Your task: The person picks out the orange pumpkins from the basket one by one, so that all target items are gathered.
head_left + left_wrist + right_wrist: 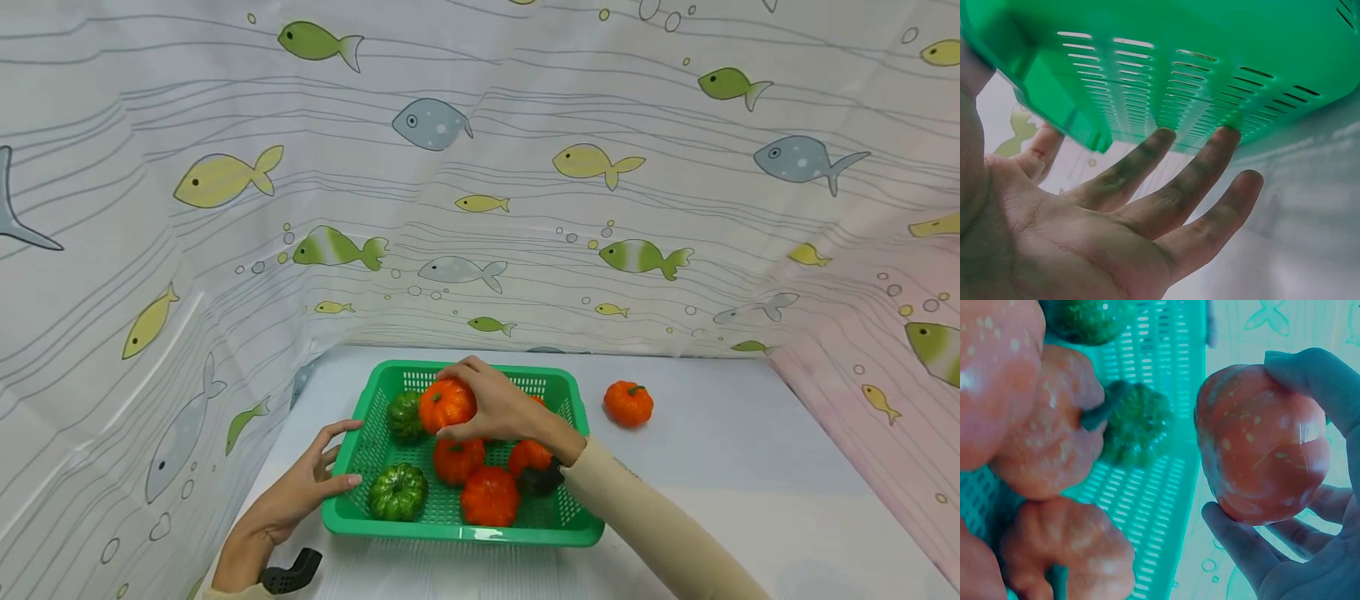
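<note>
My right hand (491,404) holds a small orange pumpkin (447,406) above the green basket (465,532), fingers and thumb round its sides. In the right wrist view, this pumpkin (1263,444) shows yellow specks. My left hand (307,479) touches the basket's left rim, thumb and index finger over the edge. In the left wrist view, its other fingers (1175,200) reach out, nearly straight, along the slotted outer wall. The basket contains a green pumpkin (398,492) at front left, another green pumpkin (406,416) behind it, and several orange pumpkins (490,497), partly hidden by my right arm.
One more orange pumpkin (628,403) sits on the white table (705,450), right of the basket. A fish-patterned curtain (525,233) surrounds the table at the back and sides. A dark object (540,479), partly hidden, is beneath my right wrist.
</note>
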`<action>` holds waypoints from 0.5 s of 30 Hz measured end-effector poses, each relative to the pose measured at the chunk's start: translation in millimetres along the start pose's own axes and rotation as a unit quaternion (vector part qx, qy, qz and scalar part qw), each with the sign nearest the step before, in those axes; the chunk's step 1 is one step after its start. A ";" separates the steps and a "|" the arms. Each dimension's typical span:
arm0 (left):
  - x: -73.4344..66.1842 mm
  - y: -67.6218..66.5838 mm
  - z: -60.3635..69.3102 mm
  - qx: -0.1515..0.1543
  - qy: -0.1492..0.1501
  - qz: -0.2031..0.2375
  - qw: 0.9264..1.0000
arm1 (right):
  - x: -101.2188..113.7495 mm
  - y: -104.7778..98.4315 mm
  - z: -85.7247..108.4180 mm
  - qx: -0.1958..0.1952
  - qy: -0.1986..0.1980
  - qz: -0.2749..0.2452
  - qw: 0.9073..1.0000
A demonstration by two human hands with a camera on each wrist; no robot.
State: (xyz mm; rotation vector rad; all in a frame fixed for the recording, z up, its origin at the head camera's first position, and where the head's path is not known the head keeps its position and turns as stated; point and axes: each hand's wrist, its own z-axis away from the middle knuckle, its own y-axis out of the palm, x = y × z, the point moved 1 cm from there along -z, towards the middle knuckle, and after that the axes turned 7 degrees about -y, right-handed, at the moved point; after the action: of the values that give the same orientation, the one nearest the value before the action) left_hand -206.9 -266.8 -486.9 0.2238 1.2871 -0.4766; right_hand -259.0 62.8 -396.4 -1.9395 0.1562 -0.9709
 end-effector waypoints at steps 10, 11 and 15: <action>0.1 1.3 3.1 0.006 0.005 -0.002 1.000 | -8.2 -19.5 18.5 -0.034 0.000 -0.030 0.999; 0.2 1.4 2.8 0.006 0.005 -0.002 1.000 | -9.3 -21.1 20.7 -0.038 0.001 -0.033 0.999; 0.9 1.1 1.0 0.003 0.002 -0.003 1.000 | -13.5 -26.3 28.2 -0.052 0.002 -0.033 0.998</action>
State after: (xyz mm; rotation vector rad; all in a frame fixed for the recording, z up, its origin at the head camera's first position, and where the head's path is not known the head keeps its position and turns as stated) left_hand -205.4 -266.4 -487.6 0.2259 1.2902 -0.4842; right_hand -255.9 103.2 -390.6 -2.0494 0.1480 -1.0277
